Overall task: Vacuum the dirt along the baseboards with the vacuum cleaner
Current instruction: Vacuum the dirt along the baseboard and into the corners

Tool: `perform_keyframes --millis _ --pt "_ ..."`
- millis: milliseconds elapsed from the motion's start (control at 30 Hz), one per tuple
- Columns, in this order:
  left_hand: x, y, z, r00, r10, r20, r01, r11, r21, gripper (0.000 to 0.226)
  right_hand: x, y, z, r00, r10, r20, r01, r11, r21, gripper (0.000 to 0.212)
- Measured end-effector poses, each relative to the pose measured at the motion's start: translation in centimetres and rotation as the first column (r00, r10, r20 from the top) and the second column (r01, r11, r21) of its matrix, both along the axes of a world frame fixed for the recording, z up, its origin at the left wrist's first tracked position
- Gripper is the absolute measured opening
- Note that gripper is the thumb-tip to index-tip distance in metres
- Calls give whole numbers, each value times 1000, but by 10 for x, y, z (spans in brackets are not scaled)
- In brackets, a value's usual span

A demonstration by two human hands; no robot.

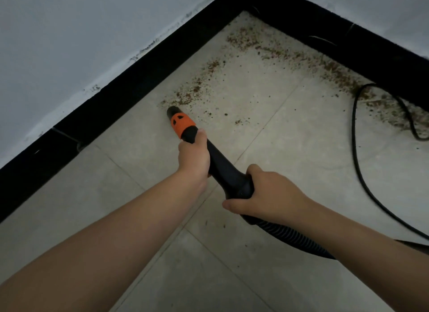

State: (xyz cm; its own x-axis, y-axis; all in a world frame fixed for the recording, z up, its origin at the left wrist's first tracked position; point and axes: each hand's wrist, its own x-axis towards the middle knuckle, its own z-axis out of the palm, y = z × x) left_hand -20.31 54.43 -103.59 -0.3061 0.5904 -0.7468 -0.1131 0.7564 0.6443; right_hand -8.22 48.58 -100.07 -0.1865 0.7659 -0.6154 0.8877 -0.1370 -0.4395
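Left hand point(193, 157) grips vacuum nozzle point(183, 124) | right hand point(267, 195) grips hose handle point(229, 177) | dirt point(192, 88) at 12 o'clock beside black baseboard point(116, 95)

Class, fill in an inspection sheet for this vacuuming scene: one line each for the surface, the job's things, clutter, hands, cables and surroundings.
Surface: pale tiled floor, grout lines visible.
Job's things: vacuum nozzle, black with an orange collar, its tip at the near end of the dirt, which runs along the black baseboard into the corner and on along the right-hand wall.
Clutter: nothing seen apart from scattered crumbs.
Hands: left hand grips the tube just behind the collar; right hand grips the tube where it meets the ribbed hose.
Cables: black power cord loops over the dirt on the right.
Surroundings: pale walls, scuffed above the baseboard.
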Motion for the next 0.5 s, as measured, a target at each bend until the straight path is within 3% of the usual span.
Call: perform_keyframes --millis 200,500 --pt "-19 29 2 993 44 -108 -43 999 9 58 -16 27 -4 993 91 -69 -90 996 16 56" --pt "-19 45 20 991 18 -133 -19 1000 -7 52 -20 39 -1 989 53 -139 -46 998 53 51"
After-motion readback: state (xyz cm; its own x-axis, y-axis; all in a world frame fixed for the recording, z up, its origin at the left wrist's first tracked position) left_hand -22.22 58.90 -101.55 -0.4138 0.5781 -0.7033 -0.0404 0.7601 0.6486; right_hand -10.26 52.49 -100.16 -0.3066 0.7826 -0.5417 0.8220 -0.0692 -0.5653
